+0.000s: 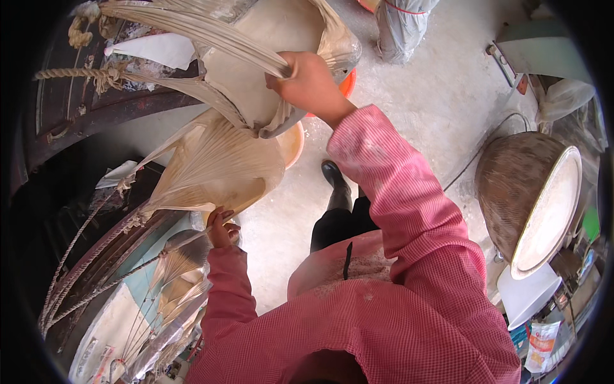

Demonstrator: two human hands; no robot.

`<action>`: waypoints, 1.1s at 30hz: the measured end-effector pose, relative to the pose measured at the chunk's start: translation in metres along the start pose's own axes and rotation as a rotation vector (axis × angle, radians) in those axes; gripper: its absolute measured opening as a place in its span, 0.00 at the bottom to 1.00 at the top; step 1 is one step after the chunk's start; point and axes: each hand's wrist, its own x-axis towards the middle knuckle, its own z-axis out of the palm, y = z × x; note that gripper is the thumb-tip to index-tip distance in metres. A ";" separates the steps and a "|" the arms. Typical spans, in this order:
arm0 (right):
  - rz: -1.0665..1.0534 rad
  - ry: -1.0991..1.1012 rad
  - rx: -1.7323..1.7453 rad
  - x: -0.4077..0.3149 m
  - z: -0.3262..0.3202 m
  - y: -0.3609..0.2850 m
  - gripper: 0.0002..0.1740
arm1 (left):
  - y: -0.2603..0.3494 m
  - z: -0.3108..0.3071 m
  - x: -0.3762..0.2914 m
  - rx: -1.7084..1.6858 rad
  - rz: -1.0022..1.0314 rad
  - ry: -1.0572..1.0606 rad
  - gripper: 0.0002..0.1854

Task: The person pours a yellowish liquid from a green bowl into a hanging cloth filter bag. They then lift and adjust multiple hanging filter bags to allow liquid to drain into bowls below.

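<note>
At the top centre, my right hand (307,86) is closed around a gathered fold of a large beige cloth (225,41), which hangs slung from ropes and sags open like a bag. Pale material, perhaps liquid or powder, lies inside it. Lower left, my left hand (223,228) grips the edge of a second hanging cloth (220,163), whose pleats run up to knotted ropes (96,249) at the left. Beneath the cloths, an orange basin rim (348,86) and a paler basin rim (297,144) partly show; the rest of each is hidden.
A large brown vessel with a pale round rim (547,211) stands tilted-looking at the right, near a white plastic container (525,295). A plastic-wrapped bundle (403,29) is on the concrete floor at the top. More hanging cloth (180,283) shows lower left. A dark cable (472,158) crosses the floor.
</note>
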 end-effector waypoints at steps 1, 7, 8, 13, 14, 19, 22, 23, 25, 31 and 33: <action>-0.046 0.052 -0.114 0.013 0.009 -0.002 0.07 | 0.006 0.006 0.006 -0.029 0.006 -0.022 0.14; -0.139 0.068 -0.017 -0.008 -0.001 -0.006 0.12 | -0.012 -0.007 0.007 -0.053 -0.025 -0.007 0.12; -0.259 0.156 -0.085 -0.016 -0.003 -0.002 0.12 | -0.016 -0.013 0.009 -0.054 0.063 -0.061 0.11; -0.019 0.062 -0.104 0.026 0.014 -0.005 0.11 | 0.008 0.004 0.023 -0.090 0.004 0.000 0.10; -0.059 0.160 -0.212 0.034 0.021 -0.006 0.11 | 0.011 0.003 0.032 -0.159 -0.064 0.078 0.10; -0.128 0.014 -0.028 -0.006 -0.006 -0.004 0.09 | -0.003 -0.006 0.003 -0.025 -0.071 0.007 0.11; -0.070 0.000 0.055 -0.013 -0.016 -0.003 0.07 | -0.010 -0.014 0.005 -0.036 0.046 -0.049 0.10; 0.032 -0.071 0.082 0.003 -0.010 0.001 0.05 | -0.001 -0.007 0.005 -0.020 0.033 -0.012 0.10; 0.056 -0.045 -0.144 0.035 0.007 -0.008 0.08 | 0.016 0.013 0.014 -0.155 0.007 0.098 0.09; -0.143 -0.055 -0.019 0.000 -0.010 0.003 0.10 | -0.001 -0.002 0.000 -0.023 0.000 0.011 0.09; -0.177 0.007 -0.050 -0.009 -0.013 0.002 0.10 | 0.000 -0.008 0.003 0.035 -0.003 -0.022 0.09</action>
